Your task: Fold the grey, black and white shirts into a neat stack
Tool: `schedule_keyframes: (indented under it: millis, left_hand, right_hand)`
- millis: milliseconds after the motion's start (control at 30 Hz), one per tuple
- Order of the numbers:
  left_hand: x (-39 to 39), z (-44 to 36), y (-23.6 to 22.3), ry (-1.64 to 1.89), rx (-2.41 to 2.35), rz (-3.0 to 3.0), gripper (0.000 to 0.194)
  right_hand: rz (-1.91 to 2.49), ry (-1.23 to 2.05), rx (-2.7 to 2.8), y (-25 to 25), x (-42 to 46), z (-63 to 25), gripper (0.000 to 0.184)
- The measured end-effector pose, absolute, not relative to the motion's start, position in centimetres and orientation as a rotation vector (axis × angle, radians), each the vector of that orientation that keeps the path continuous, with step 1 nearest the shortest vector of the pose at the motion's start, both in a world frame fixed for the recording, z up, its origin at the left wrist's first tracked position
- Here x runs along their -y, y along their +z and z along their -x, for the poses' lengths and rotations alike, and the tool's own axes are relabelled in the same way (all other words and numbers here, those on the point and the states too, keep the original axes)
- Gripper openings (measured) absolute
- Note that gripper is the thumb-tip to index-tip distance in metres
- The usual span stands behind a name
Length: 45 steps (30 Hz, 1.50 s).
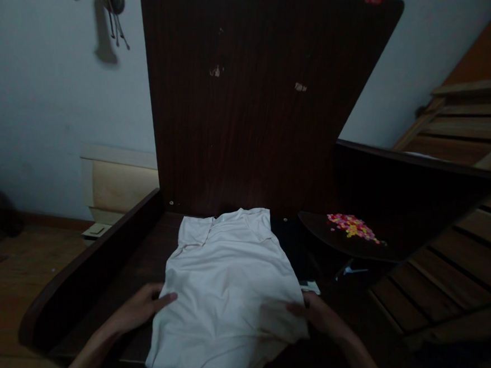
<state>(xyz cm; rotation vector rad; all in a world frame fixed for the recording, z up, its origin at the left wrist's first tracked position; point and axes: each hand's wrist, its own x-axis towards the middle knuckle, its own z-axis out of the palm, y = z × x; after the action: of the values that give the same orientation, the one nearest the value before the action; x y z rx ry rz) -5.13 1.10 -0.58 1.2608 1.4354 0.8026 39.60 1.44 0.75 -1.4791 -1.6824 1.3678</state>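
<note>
A white short-sleeved T-shirt (225, 283) lies spread on the dark wooden desk, sleeves and neckline toward the back panel, its lower part reaching the bottom of the view. Soft wrinkles run across its body. At its left edge, my left hand (146, 306) grips the fabric with the thumb on top and the fingers underneath, mostly hidden. My right hand (314, 312) holds the opposite edge in the same way, its thumb over the cloth and its other fingers hidden or in shadow.
A dark wooden panel (251, 106) rises behind the desk, with a raised side board (92, 274) on the left. Colourful small pieces (354, 227) lie on a corner shelf at right. Beyond stands a slatted wooden frame (476, 127). The lighting is dim.
</note>
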Motion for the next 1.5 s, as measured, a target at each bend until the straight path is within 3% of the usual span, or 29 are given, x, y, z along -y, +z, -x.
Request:
schedule_keyframes:
  millis: [233,400,500,633,767,900,1100,1233,1400,1500]
  left_hand:
    - [-2.9,5.4,0.5,1.435,-1.363,-0.591,0.042]
    - [-1.4,4.2,2.1,1.384,-1.124,-0.740,0.094]
    - [-0.2,4.0,1.7,1.200,-1.100,-0.860,0.107]
    - [0.1,5.1,0.4,1.086,-1.188,-1.003,0.079]
    - [-0.4,6.4,-0.1,1.098,-1.364,-1.117,0.059]
    - [-0.4,6.9,0.4,1.153,-1.436,-1.118,0.063]
    - [-0.3,6.7,1.5,1.192,-1.397,-1.018,0.083]
    - [-1.0,7.0,1.2,1.179,-1.406,-1.137,0.069]
    - [-2.6,8.1,-0.7,1.011,-1.499,-1.354,0.073]
    - [-4.4,8.8,-1.2,0.955,-1.718,-1.513,0.062]
  right_hand:
    - [1.261,1.384,1.252,3.6,-1.7,-38.8,0.051]
    - [1.202,1.326,1.055,3.0,-2.5,-37.9,0.057]
    - [1.198,1.430,1.143,2.1,-2.1,-37.8,0.064]
    - [1.180,1.500,1.276,1.8,-1.3,-38.2,0.077]
    - [1.244,1.259,1.292,2.1,-1.3,-39.2,0.067]
    - [1.355,0.973,1.361,2.2,-1.9,-40.3,0.044]
    - [1.393,0.877,1.376,3.3,-2.7,-40.6,0.043]
    - [1.386,0.969,1.444,4.3,-3.2,-40.2,0.044]
    - [1.396,1.082,1.602,4.2,-4.5,-40.0,0.050]
    - [1.463,1.057,1.590,3.6,-6.6,-40.1,0.048]
